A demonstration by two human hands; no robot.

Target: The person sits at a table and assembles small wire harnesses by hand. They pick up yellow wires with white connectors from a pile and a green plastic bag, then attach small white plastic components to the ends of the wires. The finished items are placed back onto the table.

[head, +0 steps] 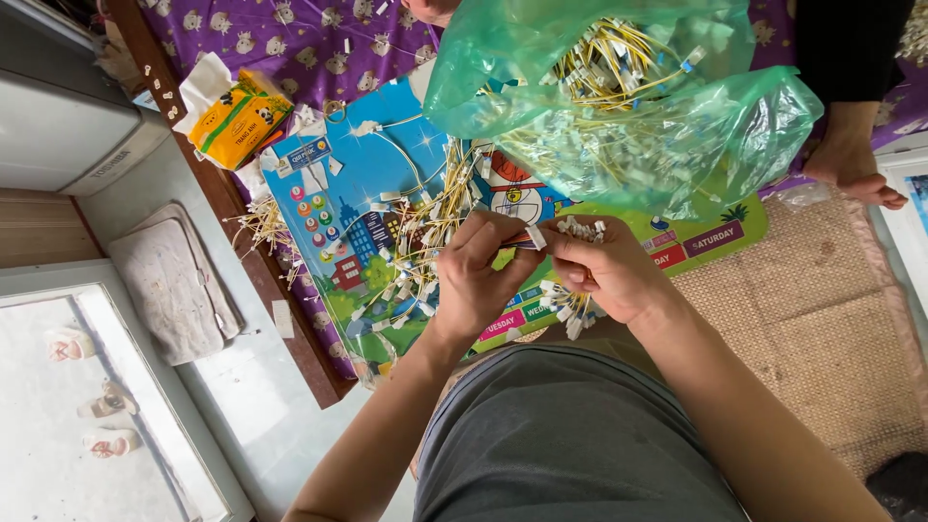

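At the centre of the frame the left hand (478, 275) and the right hand (604, 271) meet fingertip to fingertip over a small white connector (535, 237) on a short wire, which lies roughly level between them with its long axis running left to right; the left thumb and forefinger pinch the end nearer the middle, so that hand has the closer hold. The right hand is clenched around a bundle of yellow wires (570, 309), whose white plastic ends bristle out above and below the fist. Just left of the hands a loose heap of the same thin yellow wires (425, 227) spreads across a glossy, brightly printed blue play mat (353, 188). In the upper middle a crinkled, translucent green plastic bag (619, 97) bulges with more wires. A yellow tissue packet (237, 116) sits at upper left, and a coarse woven straw mat (822, 309) fills the right, where another person's bare foot (851, 164) rests near its upper edge
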